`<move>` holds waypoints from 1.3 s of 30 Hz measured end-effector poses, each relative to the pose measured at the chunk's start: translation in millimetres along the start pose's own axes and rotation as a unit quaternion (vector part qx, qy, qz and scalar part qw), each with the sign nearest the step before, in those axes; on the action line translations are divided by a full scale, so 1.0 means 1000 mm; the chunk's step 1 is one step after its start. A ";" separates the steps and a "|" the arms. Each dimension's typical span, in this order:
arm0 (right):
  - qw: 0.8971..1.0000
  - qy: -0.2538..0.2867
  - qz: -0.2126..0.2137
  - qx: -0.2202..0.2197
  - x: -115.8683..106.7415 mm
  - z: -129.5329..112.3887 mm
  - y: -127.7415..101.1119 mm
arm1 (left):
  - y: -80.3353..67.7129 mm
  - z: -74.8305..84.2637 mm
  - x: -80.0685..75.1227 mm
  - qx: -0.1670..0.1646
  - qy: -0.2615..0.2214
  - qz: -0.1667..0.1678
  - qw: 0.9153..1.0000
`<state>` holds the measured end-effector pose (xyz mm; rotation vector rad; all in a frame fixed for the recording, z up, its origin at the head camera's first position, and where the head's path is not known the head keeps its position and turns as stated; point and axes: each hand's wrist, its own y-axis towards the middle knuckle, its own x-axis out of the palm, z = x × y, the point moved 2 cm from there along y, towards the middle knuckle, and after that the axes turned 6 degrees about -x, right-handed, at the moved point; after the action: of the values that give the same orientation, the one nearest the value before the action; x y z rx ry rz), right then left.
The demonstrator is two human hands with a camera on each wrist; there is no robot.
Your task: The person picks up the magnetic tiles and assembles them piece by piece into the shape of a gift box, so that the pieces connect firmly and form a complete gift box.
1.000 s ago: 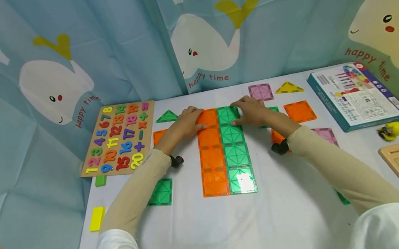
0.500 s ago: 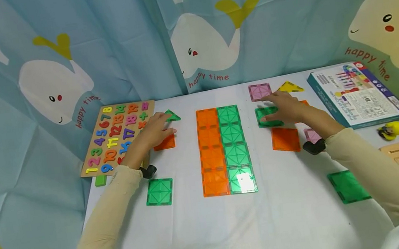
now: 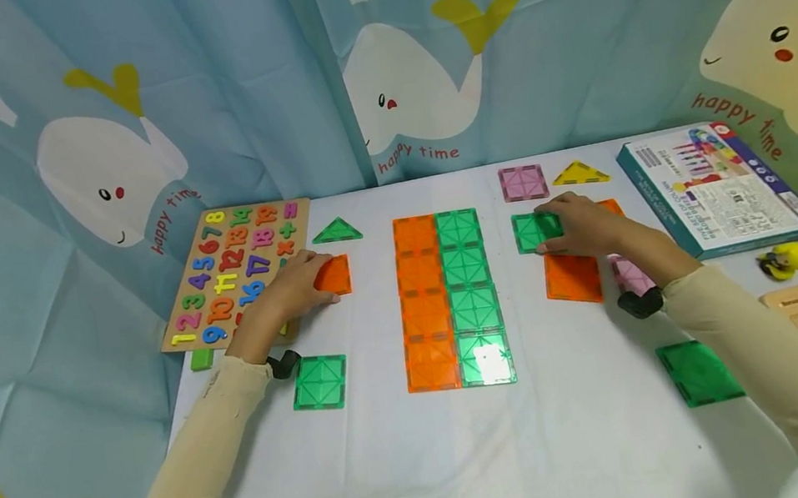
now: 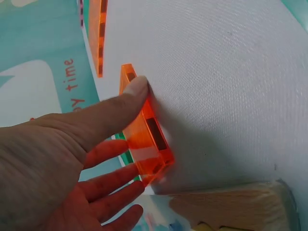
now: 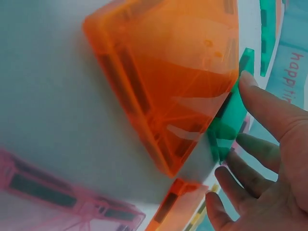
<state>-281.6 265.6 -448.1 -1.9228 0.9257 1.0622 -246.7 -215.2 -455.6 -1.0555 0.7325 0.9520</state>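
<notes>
Left hand [image 3: 294,290]: fingers laid over the orange square tile [image 3: 333,275], thumb on its near edge; grip pinching it, tile tipping off the desk [image 3: 410,449].
Tile block [image 3: 451,299]: orange and green columns, long axis running away from the person.
Right hand [image 3: 581,225]: grip pinching the green square tile [image 3: 535,231], flat, beside an orange tile [image 3: 573,277].
Handling: judged light, stiff, slick plastic; best taken by opposite edges.

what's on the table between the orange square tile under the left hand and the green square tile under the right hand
In the head view, a two-column block of tiles lies between the orange square tile and the green square tile: orange squares left, green squares right, with bare white cloth either side.
</notes>
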 end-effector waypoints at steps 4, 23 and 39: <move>1.000 0.006 -0.007 0.006 0.000 -0.002 0.000 | -0.001 0.002 0.000 0.006 -0.001 0.001 1.000; 1.000 0.015 -0.016 -0.023 0.011 -0.028 0.000 | 0.008 0.036 0.011 0.061 0.036 0.004 0.997; 0.997 0.020 -0.015 -0.070 0.028 -0.059 -0.001 | 0.013 0.061 0.024 0.099 0.030 0.006 0.995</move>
<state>-248.8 209.9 -449.7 -2.0719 0.8622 1.1000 -245.1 -148.4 -460.5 -0.9105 0.8653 0.8414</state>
